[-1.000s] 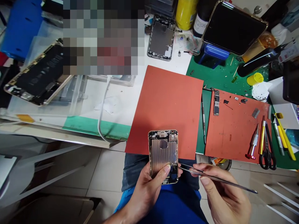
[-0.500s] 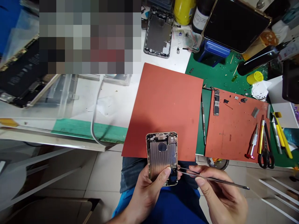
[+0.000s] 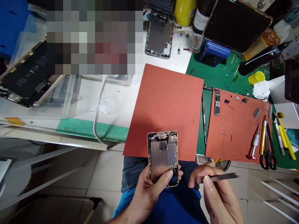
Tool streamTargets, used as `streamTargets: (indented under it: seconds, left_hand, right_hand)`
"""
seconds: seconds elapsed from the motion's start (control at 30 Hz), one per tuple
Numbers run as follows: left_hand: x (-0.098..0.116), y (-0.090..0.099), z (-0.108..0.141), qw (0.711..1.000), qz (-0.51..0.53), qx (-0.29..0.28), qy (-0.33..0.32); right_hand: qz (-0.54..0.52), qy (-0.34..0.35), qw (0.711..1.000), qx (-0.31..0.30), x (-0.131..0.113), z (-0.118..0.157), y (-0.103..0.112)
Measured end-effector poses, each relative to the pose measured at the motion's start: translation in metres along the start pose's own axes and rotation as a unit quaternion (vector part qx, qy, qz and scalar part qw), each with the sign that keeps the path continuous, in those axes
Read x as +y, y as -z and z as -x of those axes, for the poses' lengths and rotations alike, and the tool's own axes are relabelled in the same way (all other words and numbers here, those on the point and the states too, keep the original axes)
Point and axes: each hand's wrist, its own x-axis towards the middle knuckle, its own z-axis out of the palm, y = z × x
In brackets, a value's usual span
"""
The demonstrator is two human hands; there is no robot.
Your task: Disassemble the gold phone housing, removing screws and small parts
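My left hand (image 3: 151, 189) grips the lower part of an opened phone housing (image 3: 162, 155), thumb across its inner face and fingers behind it. The housing has a ribbed metal inside, small parts along its top edge and a dark area at the lower right. It is held over my lap, its upper part in front of the near edge of a red-brown mat (image 3: 168, 105). To the right of the housing and apart from it, my right hand (image 3: 215, 189) pinches metal tweezers (image 3: 225, 176). The tweezers' tips are hidden by my fingers.
On a second red-brown mat (image 3: 224, 137) at right lie a logic board (image 3: 217, 104), scissors (image 3: 268, 155) and a screwdriver (image 3: 254, 143). A thin metal tool (image 3: 204, 121) lies between the mats. Another phone housing (image 3: 160, 34) is at the back. A white cable (image 3: 96, 115) hangs over the table edge at left.
My right hand has drawn the tweezers away from the housing's lower right side and turned them, so their tips no longer show. My left hand keeps the housing nearly in place.
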Motion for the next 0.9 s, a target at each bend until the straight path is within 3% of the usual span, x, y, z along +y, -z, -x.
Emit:
streamTargets:
  seconds: [0.1,0.23,0.4,0.63,0.9]
  left_hand:
    - [-0.002,0.001,0.000,1.000,0.003,-0.012,-0.001]
    - [-0.008,0.003,0.001,1.000,0.008,-0.017,-0.011]
    - [-0.013,0.007,0.001,0.999,-0.001,-0.022,-0.028]
    - [-0.019,0.006,-0.001,1.000,0.003,0.003,-0.031]
    - [-0.021,0.003,0.000,0.998,-0.015,0.050,-0.031]
  right_hand:
    - [0.041,-0.014,0.999,0.005,0.003,0.000,-0.009]
    - [0.088,0.042,0.995,0.027,0.006,-0.001,-0.008]
    - [0.132,0.089,0.987,-0.017,0.008,-0.006,0.002]
    - [0.166,0.117,0.977,-0.059,0.006,-0.015,-0.005]
    - [0.170,0.104,0.978,-0.053,0.010,-0.014,-0.006]
